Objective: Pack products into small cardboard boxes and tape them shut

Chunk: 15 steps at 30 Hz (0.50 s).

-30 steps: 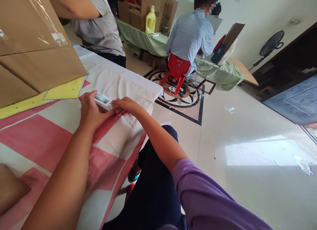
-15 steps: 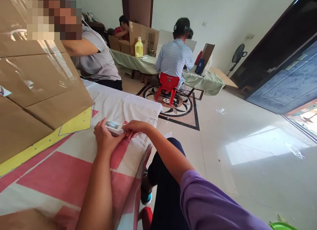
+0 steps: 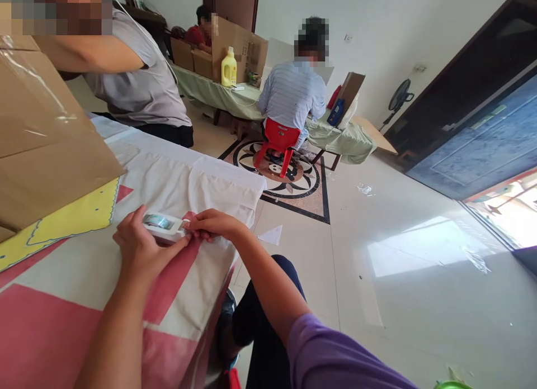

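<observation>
My left hand grips a small white oblong case from its left side, with the thumb along the near edge. A shiny bluish oval shows in the top of the case, and I cannot make out what it is. At the case's right end, my right hand is closed in a pinch with its fingers touching that end; any small piece between them is hidden. Both hands are just above the red and white cloth on the table, near its right edge.
Taped cardboard boxes stand left on a yellow cloth. A co-worker in a grey shirt is beyond them. Another person sits on a red chair at a green-covered table with a yellow bottle. A fan stands behind.
The view has shifted, so the boxes, cloth and my hands appear farther left. Both hands keep their hold on the white case, which now shows more plainly.
</observation>
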Each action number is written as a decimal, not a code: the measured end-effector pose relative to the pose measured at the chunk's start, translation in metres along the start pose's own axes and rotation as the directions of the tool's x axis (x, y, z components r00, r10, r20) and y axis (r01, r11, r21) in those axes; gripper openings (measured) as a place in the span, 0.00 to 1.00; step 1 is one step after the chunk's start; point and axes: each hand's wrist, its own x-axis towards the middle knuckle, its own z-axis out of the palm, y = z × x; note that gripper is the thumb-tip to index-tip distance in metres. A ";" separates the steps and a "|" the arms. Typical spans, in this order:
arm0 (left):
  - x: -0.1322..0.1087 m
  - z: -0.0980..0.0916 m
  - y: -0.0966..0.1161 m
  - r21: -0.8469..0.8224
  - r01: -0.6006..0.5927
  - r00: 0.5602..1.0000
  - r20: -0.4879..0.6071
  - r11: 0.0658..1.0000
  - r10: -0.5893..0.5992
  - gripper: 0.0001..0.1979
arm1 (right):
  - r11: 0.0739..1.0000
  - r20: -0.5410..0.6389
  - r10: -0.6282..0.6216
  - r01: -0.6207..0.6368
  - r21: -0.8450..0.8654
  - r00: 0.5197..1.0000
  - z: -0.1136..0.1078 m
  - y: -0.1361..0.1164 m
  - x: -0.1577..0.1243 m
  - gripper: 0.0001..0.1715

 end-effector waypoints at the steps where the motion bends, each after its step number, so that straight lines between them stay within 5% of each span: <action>1: 0.000 -0.001 0.001 0.008 0.003 1.000 0.004 1.000 -0.003 0.60 | 1.000 0.022 0.018 -0.018 -0.001 1.000 -0.001 -0.003 -0.001 0.22; 7: -0.001 -0.004 -0.001 0.074 0.002 0.998 0.065 0.997 -0.007 0.58 | 1.000 0.034 0.010 -0.011 0.017 0.999 0.000 -0.008 -0.001 0.19; 15: 0.000 -0.004 0.005 0.066 0.150 0.987 0.049 0.986 -0.154 0.58 | 0.999 0.075 -0.024 0.021 0.038 0.997 -0.001 -0.007 -0.002 0.18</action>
